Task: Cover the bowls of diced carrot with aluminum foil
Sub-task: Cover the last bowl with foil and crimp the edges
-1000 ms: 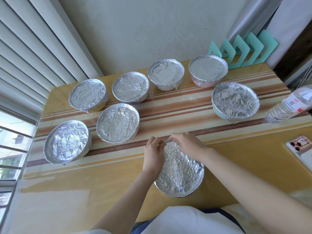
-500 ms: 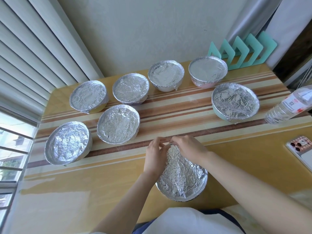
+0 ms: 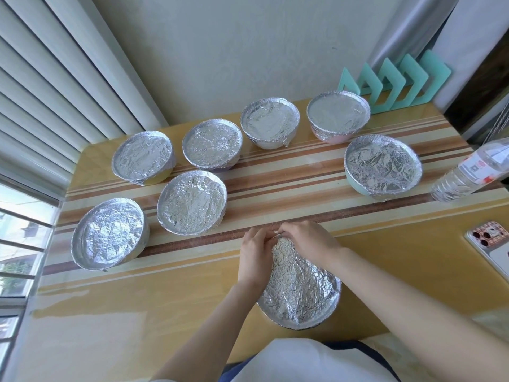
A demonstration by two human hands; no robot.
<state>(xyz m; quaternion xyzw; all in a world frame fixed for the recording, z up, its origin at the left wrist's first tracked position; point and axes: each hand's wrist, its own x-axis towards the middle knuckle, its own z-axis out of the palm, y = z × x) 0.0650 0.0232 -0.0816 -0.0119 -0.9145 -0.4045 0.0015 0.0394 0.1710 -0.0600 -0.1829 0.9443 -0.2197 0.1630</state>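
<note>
A foil-covered bowl (image 3: 300, 290) sits at the table's near edge in front of me. My left hand (image 3: 254, 256) and my right hand (image 3: 308, 241) both pinch the crinkled aluminum foil at the bowl's far rim, fingertips nearly meeting. The foil lies over the whole top of this bowl and the carrot inside is hidden. Several other foil-covered bowls stand beyond it, among them one at the left (image 3: 108, 234), one in the middle (image 3: 192, 202) and a wide one at the right (image 3: 383, 166).
A clear plastic water bottle (image 3: 468, 175) lies on the table at the right edge. A phone (image 3: 493, 245) rests near the right front. A teal rack (image 3: 396, 81) stands at the far wall. Window blinds run along the left side of the striped table (image 3: 275, 183).
The near bowl and both hands have shifted slightly toward me and to the right. Both hands stay at its far rim, still working the foil edge.
</note>
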